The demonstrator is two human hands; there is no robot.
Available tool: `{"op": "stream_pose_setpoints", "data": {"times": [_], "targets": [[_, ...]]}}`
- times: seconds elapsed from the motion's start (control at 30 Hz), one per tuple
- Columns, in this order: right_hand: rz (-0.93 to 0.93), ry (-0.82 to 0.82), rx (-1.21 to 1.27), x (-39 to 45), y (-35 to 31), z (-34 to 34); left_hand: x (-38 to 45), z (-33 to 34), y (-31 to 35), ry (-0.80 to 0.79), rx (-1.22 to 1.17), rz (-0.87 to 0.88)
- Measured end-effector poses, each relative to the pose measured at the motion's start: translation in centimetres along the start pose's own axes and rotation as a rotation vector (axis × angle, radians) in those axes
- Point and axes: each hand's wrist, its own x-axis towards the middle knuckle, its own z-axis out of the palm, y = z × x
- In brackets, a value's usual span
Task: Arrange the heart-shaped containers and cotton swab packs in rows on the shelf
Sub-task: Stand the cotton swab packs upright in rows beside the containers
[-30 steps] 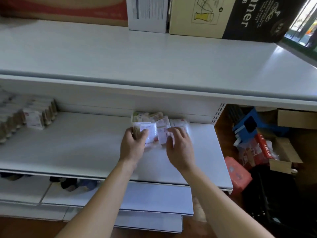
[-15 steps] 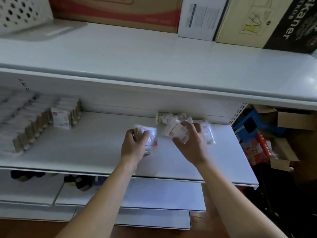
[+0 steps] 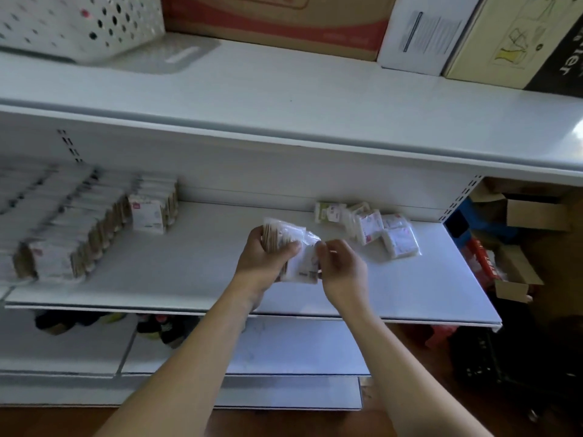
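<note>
The right hand (image 3: 342, 272) has left the loose packs (image 3: 375, 227). Its fingertips now meet the stack (image 3: 293, 247) gripped in the left hand's (image 3: 263, 263) fingers.

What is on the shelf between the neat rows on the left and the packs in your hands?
Nothing: in the head view, the shelf is bare between the rows of packs and the bundle in both hands.

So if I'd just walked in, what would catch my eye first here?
Most likely the two hands in the middle: the left hand grips a stack of cotton swab packs above the white shelf, and the right hand pinches the front pack. Next, the neat rows of packs standing at the shelf's left end. Then the loose pile of packs near the back right.
</note>
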Motion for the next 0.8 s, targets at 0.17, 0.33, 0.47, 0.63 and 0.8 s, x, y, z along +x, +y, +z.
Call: {"op": "stream_pose_setpoints", "data": {"times": [0.17,0.33,0.47,0.63,0.8], "targets": [[0.069,0.246,-0.251,3.1,2.8,-4.6,0.6,1.5,-0.1,-0.011,-0.026,-0.024],[-0.024,0.095,-0.104,3.5,2.8,-5.5,1.1,3.8,0.0,-0.029,-0.031,-0.013],[-0.077,-0.198,0.096,3.9,1.9,-4.1,1.4,4.9,0.0,-0.044,-0.067,-0.018],[-0.024,-0.251,0.235,5.8,1.4,-3.1,1.7,3.4,0.6,-0.051,-0.186,-0.083],[0.024,-0.316,0.351,5.9,-0.1,0.0,1.5,0.0,1.4,0.061,-0.192,-0.069]]}}
